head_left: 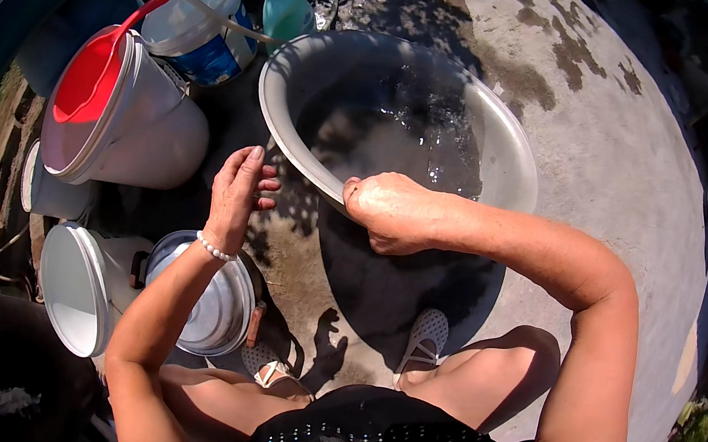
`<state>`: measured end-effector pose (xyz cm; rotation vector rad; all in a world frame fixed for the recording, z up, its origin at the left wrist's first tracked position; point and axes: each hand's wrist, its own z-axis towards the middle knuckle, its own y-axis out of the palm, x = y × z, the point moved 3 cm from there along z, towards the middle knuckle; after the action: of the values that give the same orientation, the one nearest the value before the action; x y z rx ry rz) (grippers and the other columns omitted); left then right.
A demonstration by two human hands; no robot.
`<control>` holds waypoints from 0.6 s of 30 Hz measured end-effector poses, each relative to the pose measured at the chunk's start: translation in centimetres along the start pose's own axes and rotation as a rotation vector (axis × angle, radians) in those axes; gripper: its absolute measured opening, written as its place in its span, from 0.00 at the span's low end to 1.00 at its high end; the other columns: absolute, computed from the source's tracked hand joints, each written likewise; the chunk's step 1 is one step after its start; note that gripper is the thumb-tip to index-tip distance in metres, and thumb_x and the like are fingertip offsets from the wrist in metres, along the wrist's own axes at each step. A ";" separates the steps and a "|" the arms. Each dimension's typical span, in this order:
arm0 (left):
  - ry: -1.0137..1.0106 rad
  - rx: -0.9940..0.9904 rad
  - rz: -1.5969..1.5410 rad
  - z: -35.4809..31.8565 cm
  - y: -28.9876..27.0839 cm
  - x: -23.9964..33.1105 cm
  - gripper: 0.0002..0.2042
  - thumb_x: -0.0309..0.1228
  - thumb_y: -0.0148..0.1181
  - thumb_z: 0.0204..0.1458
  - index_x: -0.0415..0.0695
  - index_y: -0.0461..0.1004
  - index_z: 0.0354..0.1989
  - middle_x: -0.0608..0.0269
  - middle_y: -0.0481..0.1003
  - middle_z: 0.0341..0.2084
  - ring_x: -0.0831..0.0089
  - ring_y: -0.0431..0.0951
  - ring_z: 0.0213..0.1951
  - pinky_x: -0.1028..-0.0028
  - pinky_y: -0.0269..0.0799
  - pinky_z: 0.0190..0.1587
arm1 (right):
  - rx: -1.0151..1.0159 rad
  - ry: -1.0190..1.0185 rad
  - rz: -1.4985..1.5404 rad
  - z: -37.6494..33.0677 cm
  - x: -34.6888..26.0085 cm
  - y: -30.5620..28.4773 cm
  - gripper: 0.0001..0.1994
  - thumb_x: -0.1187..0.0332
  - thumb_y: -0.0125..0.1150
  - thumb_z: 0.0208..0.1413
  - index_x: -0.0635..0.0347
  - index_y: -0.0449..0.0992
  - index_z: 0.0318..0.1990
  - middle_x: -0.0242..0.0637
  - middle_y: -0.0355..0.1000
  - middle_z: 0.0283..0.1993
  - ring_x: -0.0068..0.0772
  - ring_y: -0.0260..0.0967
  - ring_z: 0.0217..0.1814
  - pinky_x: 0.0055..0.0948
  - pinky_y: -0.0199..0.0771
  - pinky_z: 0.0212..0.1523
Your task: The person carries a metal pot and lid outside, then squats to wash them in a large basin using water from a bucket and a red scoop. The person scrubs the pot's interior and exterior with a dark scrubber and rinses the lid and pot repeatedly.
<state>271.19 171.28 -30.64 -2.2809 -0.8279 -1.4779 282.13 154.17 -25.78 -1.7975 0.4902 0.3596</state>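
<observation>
Hiding part of basin (pixel 509 160): right hand (pixel 393 213)

A: What is the big tub (pixel 508 166) made of, do we know?

B: It looks smooth and dull, but we can't tell metal from plastic.

A: We think the red scoop (pixel 91 85) is shiny plastic.

B: The white bucket (pixel 157 144) looks like smooth plastic, and we see a shiny metal lid (pixel 214 314).

A: We'd call the ground (pixel 609 175) rough, dull concrete.

B: And we see smooth, glossy bracelet beads (pixel 215 249).
</observation>
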 end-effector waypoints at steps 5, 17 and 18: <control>-0.106 0.019 0.114 3.7 -0.1 -3.1 0.16 0.42 0.53 0.52 0.42 0.64 0.40 0.65 0.68 0.27 0.79 0.69 0.25 0.78 0.68 0.23 | -0.070 -0.009 -0.072 2.0 -2.5 7.2 0.16 0.76 0.58 0.31 0.75 0.73 0.32 0.56 0.69 0.35 0.48 0.71 0.34 0.39 0.74 0.32; -0.130 0.112 -0.336 3.6 4.0 -5.2 0.09 0.25 0.44 0.51 0.36 0.63 0.39 0.55 0.69 0.32 0.64 0.73 0.33 0.67 0.73 0.35 | -0.163 0.073 -0.155 -2.2 0.4 0.4 0.08 0.79 0.55 0.34 0.68 0.76 0.27 0.52 0.72 0.28 0.49 0.72 0.35 0.39 0.72 0.34; -0.168 0.118 -0.348 3.9 4.4 -4.6 0.08 0.24 0.43 0.50 0.36 0.63 0.37 0.55 0.69 0.31 0.63 0.74 0.32 0.67 0.74 0.33 | -0.104 0.085 -0.159 -2.6 0.9 -0.7 0.08 0.79 0.54 0.35 0.68 0.75 0.27 0.53 0.72 0.28 0.51 0.72 0.35 0.40 0.72 0.34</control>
<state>275.27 168.51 -36.21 -2.2795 -1.3812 -1.3354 283.21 151.72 -24.88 -1.9443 0.3902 0.2022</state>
